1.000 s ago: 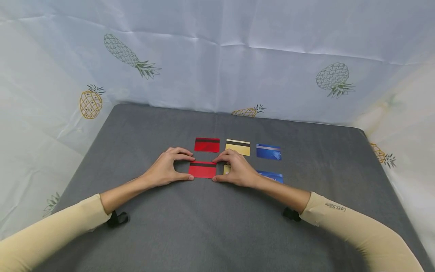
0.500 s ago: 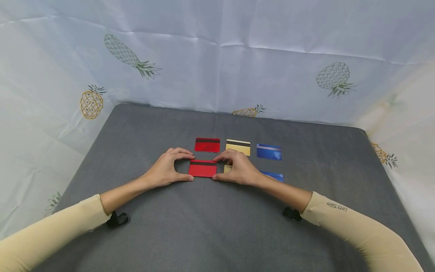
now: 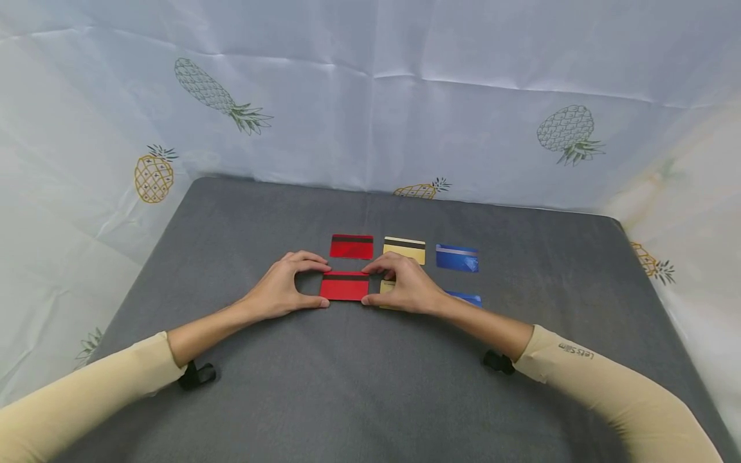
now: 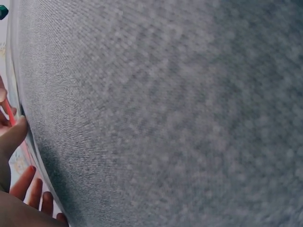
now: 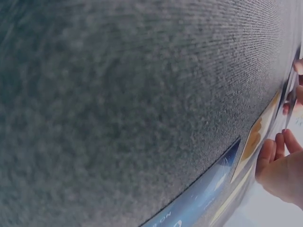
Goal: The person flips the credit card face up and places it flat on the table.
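A bright red card (image 3: 345,289) with a dark magnetic stripe lies between both hands in the head view. My left hand (image 3: 280,288) holds its left end, thumb at the near corner and fingertips at the far one. On the right end, my right hand (image 3: 407,286) grips the same way, its forearm crossing over other cards. A thin red edge of the card shows by the left hand's thumb (image 4: 16,135) in the left wrist view. Partly behind the right hand are a gold card (image 3: 386,285) and a blue card (image 3: 470,299).
Behind, a darker red card (image 3: 352,247), a pale gold card (image 3: 412,249) and another blue card (image 3: 457,258) form a row. All lie on a grey cloth-covered table (image 3: 347,386). A pineapple-print curtain (image 3: 324,109) hangs along the back and sides.
The bright red card has shifted slightly away from the person, held at both ends. The right hand has edged up a little with it; the left hand has hardly moved.
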The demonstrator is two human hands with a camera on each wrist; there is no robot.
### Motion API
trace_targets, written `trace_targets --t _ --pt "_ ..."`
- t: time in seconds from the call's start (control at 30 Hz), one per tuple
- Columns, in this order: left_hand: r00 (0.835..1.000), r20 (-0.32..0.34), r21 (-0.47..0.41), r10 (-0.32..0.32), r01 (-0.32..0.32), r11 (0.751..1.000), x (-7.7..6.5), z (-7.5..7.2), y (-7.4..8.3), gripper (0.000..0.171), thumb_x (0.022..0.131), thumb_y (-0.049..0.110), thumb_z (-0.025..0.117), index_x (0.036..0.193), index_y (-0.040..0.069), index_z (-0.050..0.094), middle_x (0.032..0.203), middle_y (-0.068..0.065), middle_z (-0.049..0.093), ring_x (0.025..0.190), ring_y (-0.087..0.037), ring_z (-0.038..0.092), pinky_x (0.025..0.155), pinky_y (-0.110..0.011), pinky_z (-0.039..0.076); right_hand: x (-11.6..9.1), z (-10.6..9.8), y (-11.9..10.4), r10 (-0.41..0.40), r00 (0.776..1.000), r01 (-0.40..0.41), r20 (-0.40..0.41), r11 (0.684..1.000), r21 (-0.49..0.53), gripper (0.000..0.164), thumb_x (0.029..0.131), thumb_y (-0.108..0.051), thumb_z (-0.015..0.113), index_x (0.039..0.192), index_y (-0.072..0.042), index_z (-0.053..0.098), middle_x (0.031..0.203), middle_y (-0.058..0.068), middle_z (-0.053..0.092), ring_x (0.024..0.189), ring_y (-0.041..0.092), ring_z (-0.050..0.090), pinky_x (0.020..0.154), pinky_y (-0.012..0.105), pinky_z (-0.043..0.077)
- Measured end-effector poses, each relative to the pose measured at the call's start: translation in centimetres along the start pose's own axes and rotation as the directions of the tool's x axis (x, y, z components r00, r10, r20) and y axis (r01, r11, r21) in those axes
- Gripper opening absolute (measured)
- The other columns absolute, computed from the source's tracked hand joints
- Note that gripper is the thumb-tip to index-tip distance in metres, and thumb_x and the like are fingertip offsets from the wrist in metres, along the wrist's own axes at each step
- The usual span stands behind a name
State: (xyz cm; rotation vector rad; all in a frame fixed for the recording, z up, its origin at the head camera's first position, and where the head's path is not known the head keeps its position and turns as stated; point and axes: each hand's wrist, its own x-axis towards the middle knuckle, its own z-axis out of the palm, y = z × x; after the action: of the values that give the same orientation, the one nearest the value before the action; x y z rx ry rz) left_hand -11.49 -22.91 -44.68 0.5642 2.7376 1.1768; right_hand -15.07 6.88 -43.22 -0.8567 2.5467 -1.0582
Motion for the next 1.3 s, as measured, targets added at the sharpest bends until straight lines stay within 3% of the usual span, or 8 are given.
trace_targets --t 0.6,1.03,1.3 --pt "0.999 -0.05 -0.035 0.007 -0.009 0.999 0.8 -1.2 1.7 0.053 0.08 0.022 0.096 0.13 0.017 0.077 0.138 -0.004 0.069 0.133 -0.029 0.06 0.113 -0.057 0.049 0.0 -0.6 -0.6 -0.075 0.996 0.073 -0.041 0.996 -0.043 0.062 0.084 -0.033 0.093 0.137 -0.01 0.071 0.131 0.006 0.075 0.114 0.02 0.072 0.103 0.041 0.06" --pt "0.997 -0.057 -0.029 0.042 -0.044 0.999 0.9 -1.2 2.3 0.052 0.081 0.02 0.094 0.129 0.015 0.074 0.136 -0.005 0.069 0.131 -0.029 0.062 0.113 -0.059 0.05 0.6 -0.4 -1.0 -0.125 0.991 0.121 -0.052 0.99 -0.071 0.057 0.084 -0.029 0.094 0.133 -0.008 0.074 0.127 0.006 0.074 0.111 0.019 0.07 0.101 0.039 0.06" --pt "0.995 -0.058 -0.079 0.075 -0.08 0.994 1.0 -1.1 2.7 0.057 0.082 0.019 0.094 0.131 0.013 0.067 0.13 -0.004 0.069 0.124 -0.027 0.064 0.115 -0.052 0.051 0.6 -0.4 -1.2 -0.174 0.982 0.167 -0.074 0.982 -0.091 0.055 0.086 -0.026 0.092 0.133 -0.006 0.073 0.127 0.009 0.073 0.114 0.021 0.07 0.102 0.04 0.06"
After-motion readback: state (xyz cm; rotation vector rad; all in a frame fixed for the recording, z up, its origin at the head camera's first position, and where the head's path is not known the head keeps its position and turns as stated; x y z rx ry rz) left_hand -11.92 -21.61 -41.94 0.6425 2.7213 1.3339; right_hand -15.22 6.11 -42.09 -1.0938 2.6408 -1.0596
